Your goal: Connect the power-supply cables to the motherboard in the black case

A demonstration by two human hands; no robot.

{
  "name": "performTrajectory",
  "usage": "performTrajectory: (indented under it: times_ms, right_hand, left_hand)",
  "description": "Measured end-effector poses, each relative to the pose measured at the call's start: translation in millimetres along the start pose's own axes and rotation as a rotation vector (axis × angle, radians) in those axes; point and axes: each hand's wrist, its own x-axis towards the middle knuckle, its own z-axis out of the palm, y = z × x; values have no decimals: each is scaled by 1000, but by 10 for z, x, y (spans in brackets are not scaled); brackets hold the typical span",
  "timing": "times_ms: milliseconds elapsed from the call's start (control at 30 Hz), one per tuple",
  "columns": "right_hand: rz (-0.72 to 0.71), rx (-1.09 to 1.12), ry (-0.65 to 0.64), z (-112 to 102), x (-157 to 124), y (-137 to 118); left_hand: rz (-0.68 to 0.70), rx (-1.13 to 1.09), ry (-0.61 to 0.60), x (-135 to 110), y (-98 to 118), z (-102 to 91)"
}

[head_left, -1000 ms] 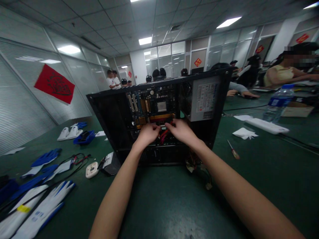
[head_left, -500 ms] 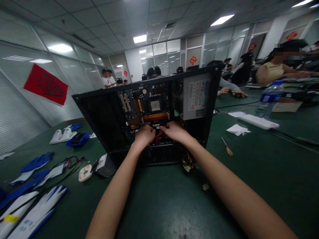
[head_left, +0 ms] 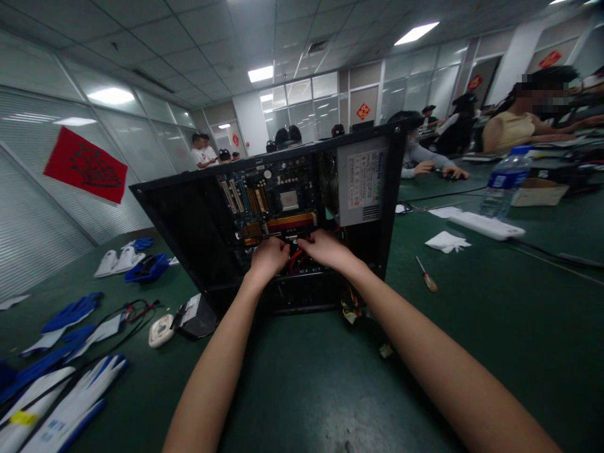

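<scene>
Grip of our L hand (head_left: 270,257) is curled in, fingertips bunched; can't tell if anything's pinched there. R hand (head_left: 325,247) faces it, fingertips drawn together by the upper end of the red cables (head_left: 296,257); prob. touching, but we can't confirm a firm hold. Cables sit betw. the two hands, inside the PC case (head_left: 182,233), just below the RAM slots (head_left: 292,222) of the motherboard (head_left: 278,176).

To do this bit of cable handling well, we'd pinch close to the cable ends, not mid-wire, w/ L hand steadying the spot & R hand making the fine moves. Straight, even pressure, no rocking, b/c the board prob. flexes. Our own fingers block the view, so a lower look would help ASAP.

Case stands on the counter (head_left: 302,384), open side toward us; hard pushing could tip it, we reckon, so light force only. PSU (head_left: 363,185) is top right, fan (head_left: 329,179) on its inner side. Loose wire bundle (head_left: 350,305) hangs at the bottom edge near our R forearm; easy to snag, we'd guess.

Farther out, on the right: screwdriver (head_left: 427,280), folded tissue (head_left: 446,241), power strip (head_left: 486,224), water bottle (head_left: 504,185). On the left: black box (head_left: 195,316) near the case, then gloves (head_left: 80,402) etc.
</scene>
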Motion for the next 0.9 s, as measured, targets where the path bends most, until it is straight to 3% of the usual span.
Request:
performTrajectory:
  times_ms: [200,733,833,900]
  right_hand:
    - [-28,3,4,3,-11,4]
    - [-30,-52,12,24,-8,5]
    - [-27,-34,9,1,-18,-13]
    - [-2,-9,15,-22,-21,-34]
  left_hand:
    - [1,-40,-24,74,-90,19]
    - [77,90,-2,99,-1,-15]
    - [88,96,67,27,13,-37]
    - [116,119,197,-19,29,-44]
